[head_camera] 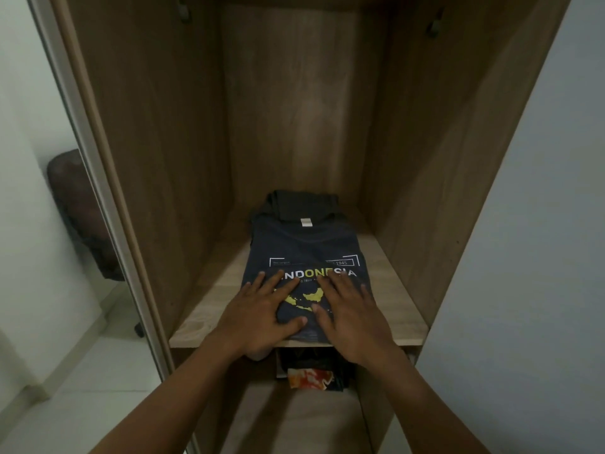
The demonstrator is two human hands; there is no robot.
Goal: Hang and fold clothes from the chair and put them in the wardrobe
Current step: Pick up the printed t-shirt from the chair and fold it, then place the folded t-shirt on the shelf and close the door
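Here, a folded navy T-shirt (304, 247) printed "INDONESIA" lies on the wooden shelf (393, 290) inside the wardrobe (163, 126), its front edge at the shelf's lip. Both hands lie flat on it with fingers straight and spread, gripping nothing: the left hand (262, 309) at the print's seven o'clock, the right hand (350, 319) at its five o'clock. A darker folded garment (301, 204) peeks out at the shirt's twelve o'clock. Below, at six o'clock, sits an orange-patterned cloth (311, 378). A dark chair (82, 208) shows at nine o'clock.
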